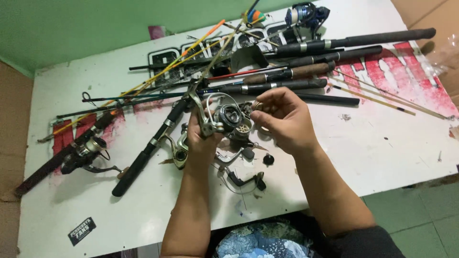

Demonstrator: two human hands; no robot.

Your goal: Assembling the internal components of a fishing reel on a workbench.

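My left hand (201,138) grips a silver and black spinning reel (228,119) above the white table (377,143), with its wire bail standing up. Next to it, my right hand (282,119) pinches a small brass-coloured part (258,106) at the reel's right side. Below my hands lie loose reel parts: a silver reel body (180,152), a black handle (246,180) and a round black knob (268,159).
Several fishing rods (306,71) with dark and cork grips lie piled across the back of the table. A rod with a mounted reel (88,152) lies at the left, a blue reel (306,14) at the back. Green floor shows at lower right.
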